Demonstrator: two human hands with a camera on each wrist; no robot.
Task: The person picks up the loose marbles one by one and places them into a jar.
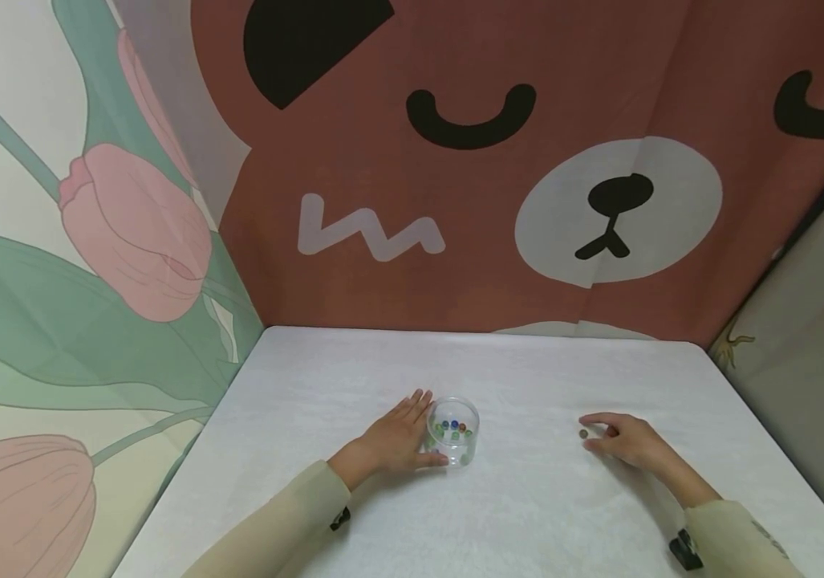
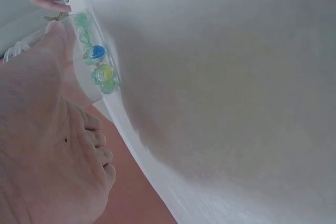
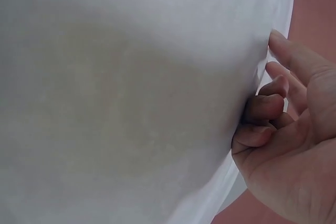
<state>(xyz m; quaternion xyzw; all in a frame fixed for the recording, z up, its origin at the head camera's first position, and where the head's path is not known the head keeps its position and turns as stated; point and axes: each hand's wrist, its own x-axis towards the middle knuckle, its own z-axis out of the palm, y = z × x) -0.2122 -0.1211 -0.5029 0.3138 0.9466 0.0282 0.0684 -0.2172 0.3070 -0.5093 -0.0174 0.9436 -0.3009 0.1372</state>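
A clear round plastic jar (image 1: 471, 449) stands on the white table, with several glass marbles (image 1: 455, 425) in green, blue and orange inside it. My left hand (image 1: 397, 437) rests against the jar's left side, fingers straight out and the thumb along its near side. In the left wrist view the marbles (image 2: 97, 52) show through the jar wall beside the thumb. A small dark marble (image 1: 583, 433) lies to the right of the jar. My right hand (image 1: 628, 440) is right at it, thumb and index finger apart. In the right wrist view the other fingers (image 3: 265, 107) are bent.
The table (image 1: 527, 514) is covered in a white cloth. Behind it hangs a brown curtain (image 1: 354, 289) with a bear print, and a tulip-printed one (image 1: 14, 337) is at the left. A pale curtain (image 1: 816, 321) borders the right side.
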